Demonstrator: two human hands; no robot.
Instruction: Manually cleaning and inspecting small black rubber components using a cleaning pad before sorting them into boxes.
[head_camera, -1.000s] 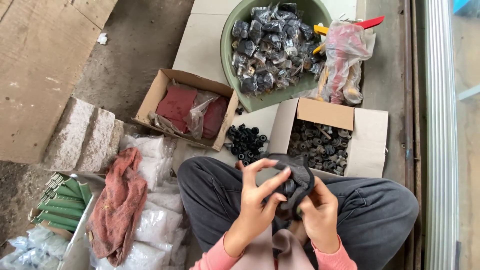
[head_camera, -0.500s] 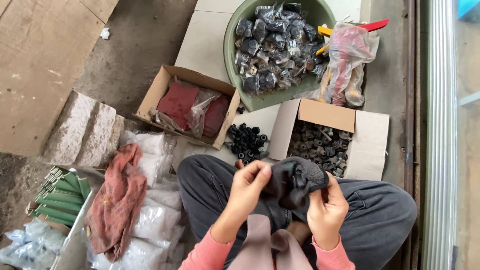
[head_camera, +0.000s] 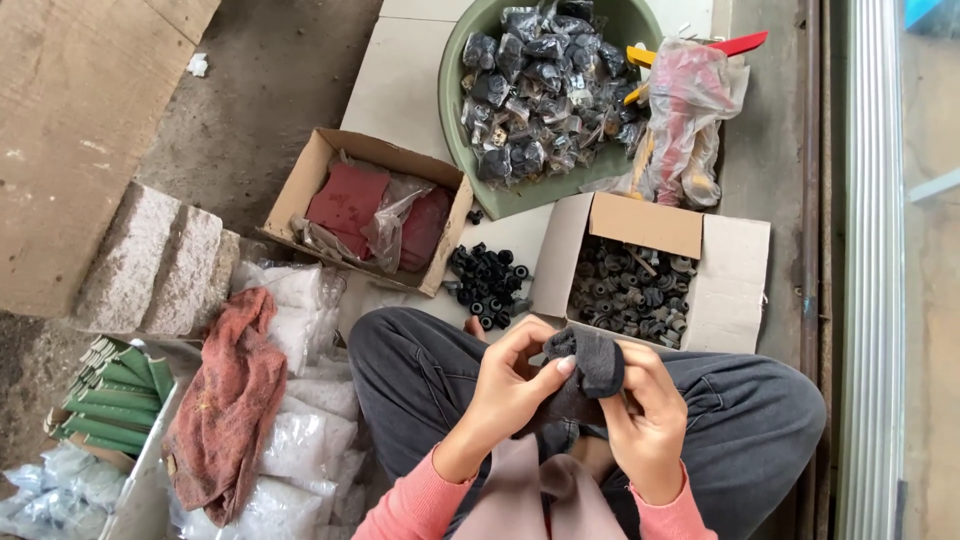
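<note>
I sit cross-legged in dark grey trousers. Both hands hold a dark grey cloth (head_camera: 585, 372) over my lap. My left hand (head_camera: 512, 385) pinches its near edge with thumb and fingers. My right hand (head_camera: 645, 415) grips the cloth's right side from below. Just beyond the hands lies a small pile of black round parts (head_camera: 487, 278) on the floor. A cardboard box of dark round parts (head_camera: 630, 290) stands open in front of my right knee.
A green basin (head_camera: 470, 150) holds several bagged black parts. A cardboard box (head_camera: 310, 185) with red sheets sits front left. A plastic bag with red and yellow tools (head_camera: 685, 110), a reddish rag (head_camera: 232, 400), clear bags (head_camera: 300, 450), green tubes (head_camera: 115, 395) and stone blocks (head_camera: 165, 260) surround me.
My hands have turned and bunched the dark cloth; it now sits folded over my right fingers. The view shifted slightly upward.
</note>
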